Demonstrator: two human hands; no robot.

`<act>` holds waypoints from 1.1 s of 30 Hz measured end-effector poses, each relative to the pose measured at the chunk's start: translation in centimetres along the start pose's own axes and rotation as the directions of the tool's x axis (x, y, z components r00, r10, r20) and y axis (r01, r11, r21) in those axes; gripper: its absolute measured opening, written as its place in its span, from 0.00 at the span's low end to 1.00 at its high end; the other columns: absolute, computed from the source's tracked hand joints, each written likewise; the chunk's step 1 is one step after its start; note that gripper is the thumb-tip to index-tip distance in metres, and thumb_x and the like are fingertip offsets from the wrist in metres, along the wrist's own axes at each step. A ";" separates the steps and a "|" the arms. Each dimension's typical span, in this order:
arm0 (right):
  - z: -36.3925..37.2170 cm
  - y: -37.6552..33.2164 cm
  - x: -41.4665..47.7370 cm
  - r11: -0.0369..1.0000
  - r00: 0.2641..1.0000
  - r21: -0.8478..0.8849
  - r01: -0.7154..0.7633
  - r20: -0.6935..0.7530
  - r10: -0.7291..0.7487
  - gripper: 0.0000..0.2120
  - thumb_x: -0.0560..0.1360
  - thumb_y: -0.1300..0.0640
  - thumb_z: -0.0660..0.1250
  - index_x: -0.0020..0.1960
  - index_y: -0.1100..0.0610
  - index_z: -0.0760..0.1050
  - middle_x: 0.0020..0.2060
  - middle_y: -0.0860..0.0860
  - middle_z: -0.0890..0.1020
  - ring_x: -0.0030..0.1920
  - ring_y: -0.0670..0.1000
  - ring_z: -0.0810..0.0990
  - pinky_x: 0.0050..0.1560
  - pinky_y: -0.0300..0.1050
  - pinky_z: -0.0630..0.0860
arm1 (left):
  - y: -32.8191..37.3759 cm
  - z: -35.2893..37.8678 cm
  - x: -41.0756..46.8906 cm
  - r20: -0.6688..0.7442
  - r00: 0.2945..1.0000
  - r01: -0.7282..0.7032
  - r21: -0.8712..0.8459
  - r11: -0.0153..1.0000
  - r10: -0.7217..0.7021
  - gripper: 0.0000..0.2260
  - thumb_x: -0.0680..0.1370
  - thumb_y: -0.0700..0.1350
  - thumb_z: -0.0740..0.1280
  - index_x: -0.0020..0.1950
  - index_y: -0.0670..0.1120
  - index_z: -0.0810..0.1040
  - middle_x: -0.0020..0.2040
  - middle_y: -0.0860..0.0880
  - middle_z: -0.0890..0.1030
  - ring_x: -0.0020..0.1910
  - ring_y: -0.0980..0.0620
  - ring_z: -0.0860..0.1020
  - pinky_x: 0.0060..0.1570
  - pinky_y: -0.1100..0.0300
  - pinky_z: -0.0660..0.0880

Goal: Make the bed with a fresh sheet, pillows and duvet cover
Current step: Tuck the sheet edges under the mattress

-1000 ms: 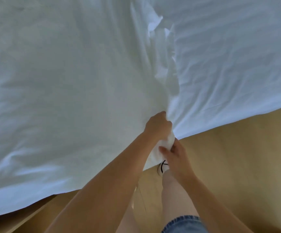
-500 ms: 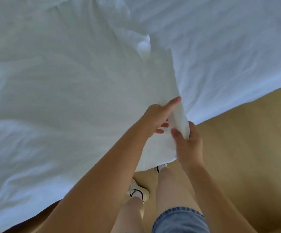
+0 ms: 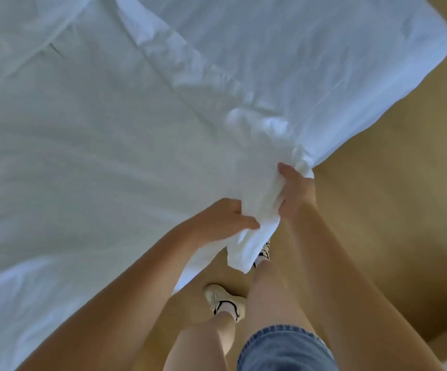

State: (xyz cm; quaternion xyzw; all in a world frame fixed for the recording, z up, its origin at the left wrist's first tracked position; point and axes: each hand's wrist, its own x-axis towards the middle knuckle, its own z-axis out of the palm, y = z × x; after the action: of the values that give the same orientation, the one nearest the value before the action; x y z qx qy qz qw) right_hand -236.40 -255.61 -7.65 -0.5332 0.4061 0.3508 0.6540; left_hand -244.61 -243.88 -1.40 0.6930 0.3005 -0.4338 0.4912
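A large white duvet cover (image 3: 88,162) is spread wide across the left and middle of the view, its gathered seam running diagonally toward my hands. Under it at the upper right lies the white sheeted mattress (image 3: 324,54). My left hand (image 3: 223,219) grips a bunched corner of the cover (image 3: 254,226), which hangs down over the floor. My right hand (image 3: 296,191) grips the same bunch a little higher, thumb on top. Both hands are close together at the bed's near edge.
Tan floor (image 3: 377,210) runs along the right and bottom of the bed. My legs and white shoes (image 3: 226,301) stand on it close to the bed edge. The mattress corner (image 3: 436,30) is rounded at the top right.
The view has swung left and up, so more mattress shows at the right. My right hand moved higher on the bunched corner and my left hand closed on it lower down.
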 end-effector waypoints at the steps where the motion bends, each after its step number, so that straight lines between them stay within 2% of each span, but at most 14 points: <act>1: -0.8 0.0 -0.5 0.991 0.989 0.013 0.134 -0.058 -0.133 0.05 0.73 0.62 0.68 0.42 0.53 0.78 0.36 0.49 0.84 0.38 0.50 0.83 0.36 0.42 0.78 | 0.6 -0.6 0.9 -0.123 0.991 0.025 -0.195 0.980 -0.050 0.06 0.74 0.50 0.68 0.44 0.48 0.78 0.42 0.53 0.80 0.39 0.57 0.77 0.38 0.66 0.71; 3: -3.3 0.5 -2.6 0.943 0.945 -0.091 0.321 -0.033 -0.325 0.08 0.73 0.63 0.67 0.43 0.51 0.78 0.34 0.44 0.84 0.36 0.44 0.83 0.33 0.37 0.77 | 2.3 -0.9 2.9 -0.256 0.956 0.030 -0.394 0.918 -0.142 0.16 0.75 0.58 0.65 0.48 0.46 0.78 0.47 0.50 0.81 0.44 0.53 0.79 0.44 0.58 0.75; 6: -7.1 3.0 -5.5 0.866 0.924 -0.324 0.382 0.107 -0.367 0.08 0.74 0.62 0.67 0.42 0.49 0.78 0.33 0.41 0.83 0.34 0.39 0.82 0.29 0.30 0.74 | 5.8 1.3 5.4 -0.228 0.959 0.047 -0.464 0.885 -0.170 0.26 0.71 0.67 0.64 0.54 0.46 0.74 0.50 0.49 0.80 0.47 0.51 0.80 0.44 0.56 0.78; 9: -9.2 4.7 -6.5 0.799 0.943 -0.503 0.331 0.136 -0.305 0.05 0.75 0.57 0.68 0.43 0.59 0.79 0.33 0.47 0.83 0.34 0.43 0.81 0.28 0.31 0.73 | 7.5 3.6 6.9 -0.295 0.936 0.018 -0.505 0.863 -0.193 0.14 0.74 0.49 0.67 0.55 0.43 0.75 0.52 0.44 0.81 0.49 0.44 0.80 0.44 0.52 0.80; 11: -10.2 3.9 -5.7 0.859 0.952 -0.412 0.305 0.139 -0.271 0.13 0.74 0.50 0.69 0.49 0.60 0.80 0.38 0.50 0.85 0.37 0.46 0.83 0.33 0.34 0.76 | 6.8 4.2 7.1 -0.343 0.934 -0.049 -0.394 0.918 -0.098 0.09 0.74 0.39 0.64 0.53 0.43 0.78 0.48 0.44 0.82 0.48 0.44 0.80 0.45 0.53 0.79; 15: -9.8 -0.5 -1.9 0.989 0.945 0.143 0.049 0.313 -0.092 0.25 0.74 0.33 0.57 0.55 0.48 0.82 0.56 0.54 0.82 0.57 0.54 0.81 0.53 0.50 0.79 | 3.6 2.9 3.9 -0.043 0.982 -0.189 -0.326 0.926 0.185 0.07 0.76 0.45 0.67 0.52 0.54 0.79 0.45 0.55 0.84 0.43 0.58 0.82 0.37 0.65 0.78; 18: -6.0 -2.2 0.5 0.994 0.937 -0.104 -0.044 0.341 0.077 0.26 0.65 0.31 0.66 0.49 0.50 0.84 0.51 0.54 0.84 0.51 0.54 0.84 0.49 0.51 0.78 | 0.9 2.0 1.4 0.191 0.965 -0.099 -0.372 0.923 0.180 0.11 0.75 0.46 0.69 0.54 0.59 0.77 0.46 0.60 0.84 0.47 0.63 0.81 0.40 0.67 0.78; 20: -3.3 -2.4 0.8 0.946 0.878 -0.313 -0.087 0.425 0.222 0.23 0.61 0.37 0.72 0.50 0.50 0.82 0.46 0.51 0.85 0.47 0.52 0.85 0.47 0.47 0.78 | -0.2 1.9 1.2 0.186 0.981 -0.011 -0.264 0.965 0.062 0.12 0.70 0.47 0.68 0.52 0.56 0.79 0.44 0.58 0.83 0.48 0.58 0.80 0.45 0.62 0.79; 22: -1.2 -1.8 0.7 0.838 0.837 -0.544 0.049 0.480 0.263 0.12 0.66 0.47 0.74 0.48 0.46 0.80 0.40 0.45 0.85 0.40 0.46 0.84 0.42 0.41 0.78 | -0.8 1.6 1.5 0.006 0.992 0.127 -0.251 0.960 -0.129 0.13 0.70 0.47 0.66 0.54 0.49 0.79 0.45 0.52 0.82 0.49 0.51 0.79 0.50 0.54 0.77; 24: 0.2 -0.5 -0.2 0.685 0.842 -0.675 0.275 0.513 0.167 0.08 0.72 0.56 0.70 0.49 0.47 0.79 0.37 0.45 0.84 0.37 0.46 0.81 0.37 0.36 0.76 | -1.1 0.7 2.0 -0.264 0.894 0.184 -0.521 0.833 -0.363 0.15 0.75 0.41 0.65 0.62 0.42 0.75 0.53 0.44 0.80 0.51 0.45 0.78 0.53 0.50 0.77; 26: 0.7 1.1 -1.8 0.600 0.823 -0.675 0.429 0.566 0.049 0.14 0.74 0.61 0.64 0.57 0.50 0.77 0.45 0.50 0.83 0.44 0.49 0.80 0.44 0.41 0.77 | -1.3 -0.5 2.0 -0.559 0.711 -0.064 -0.655 0.753 -0.426 0.19 0.77 0.40 0.63 0.68 0.44 0.69 0.58 0.46 0.76 0.49 0.51 0.75 0.50 0.57 0.75; 28: 0.8 2.5 -3.4 0.397 0.747 -0.673 0.623 0.663 -0.049 0.23 0.76 0.62 0.60 0.69 0.49 0.69 0.52 0.49 0.79 0.51 0.50 0.77 0.51 0.44 0.74 | -1.0 -1.8 1.7 -0.725 0.614 -0.239 -0.546 0.803 -0.310 0.18 0.77 0.46 0.65 0.66 0.48 0.70 0.55 0.53 0.76 0.46 0.57 0.75 0.43 0.65 0.71; 31: 0.9 4.6 -5.6 0.025 0.555 -0.557 0.830 0.822 -0.129 0.29 0.76 0.62 0.59 0.75 0.47 0.58 0.44 0.48 0.69 0.43 0.49 0.70 0.43 0.42 0.65 | 0.1 -3.1 1.6 -0.647 0.731 -0.149 -0.462 0.874 -0.217 0.10 0.74 0.54 0.69 0.47 0.48 0.76 0.41 0.53 0.79 0.40 0.55 0.79 0.33 0.64 0.71; 33: 0.6 5.7 -6.4 0.018 0.535 -0.537 0.843 0.835 -0.127 0.31 0.76 0.62 0.60 0.76 0.47 0.56 0.44 0.49 0.69 0.42 0.50 0.69 0.43 0.43 0.66 | 0.4 -3.9 1.7 -0.621 0.742 -0.104 -0.479 0.872 -0.253 0.07 0.75 0.48 0.67 0.40 0.47 0.75 0.37 0.51 0.78 0.37 0.51 0.77 0.33 0.62 0.73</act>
State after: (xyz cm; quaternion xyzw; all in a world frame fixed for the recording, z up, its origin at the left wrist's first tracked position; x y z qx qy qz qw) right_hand -244.05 -254.10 -4.15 -0.7779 -0.3434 0.3826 0.3615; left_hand -242.30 -240.39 -2.21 0.6427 0.5826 -0.0880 0.4896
